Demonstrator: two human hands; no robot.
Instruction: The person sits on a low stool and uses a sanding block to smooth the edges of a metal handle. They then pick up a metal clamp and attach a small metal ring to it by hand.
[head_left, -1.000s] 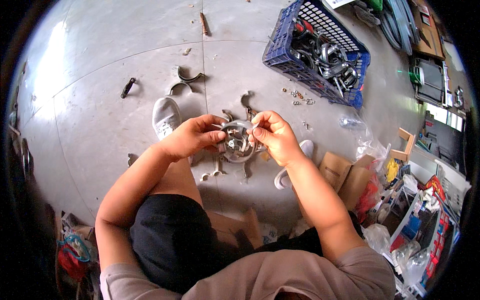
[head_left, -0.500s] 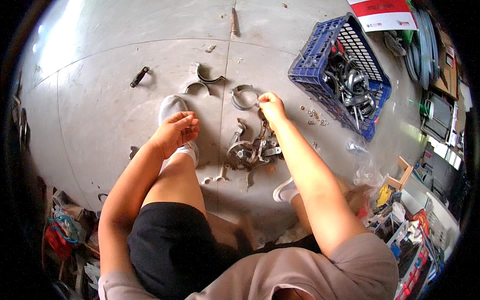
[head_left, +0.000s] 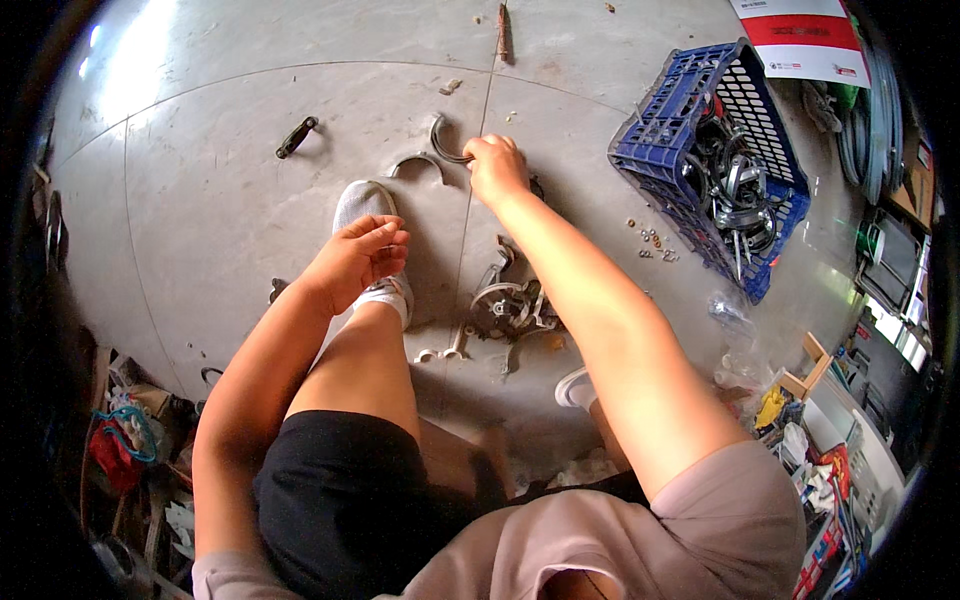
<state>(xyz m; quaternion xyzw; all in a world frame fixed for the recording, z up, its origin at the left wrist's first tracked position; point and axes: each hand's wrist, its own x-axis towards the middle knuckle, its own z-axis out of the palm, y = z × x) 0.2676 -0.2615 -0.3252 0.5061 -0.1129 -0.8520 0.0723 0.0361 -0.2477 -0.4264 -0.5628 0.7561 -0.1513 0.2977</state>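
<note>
Grey floor (head_left: 240, 230): your right hand (head_left: 497, 168) pinches dark curved bracket (head_left: 439, 146) by near end, beside second arc (head_left: 416, 157), likely easiest reach; left hand (head_left: 358, 262), fingers loosely curled, seemingly empty, hovers near shoe (head_left: 360, 203).

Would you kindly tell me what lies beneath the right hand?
A curved metal band runs up to the right hand, which covers its end, so any grip is unclear. A dark metal edge peeks out to the hand's right; the rest of that piece is hidden.
</note>
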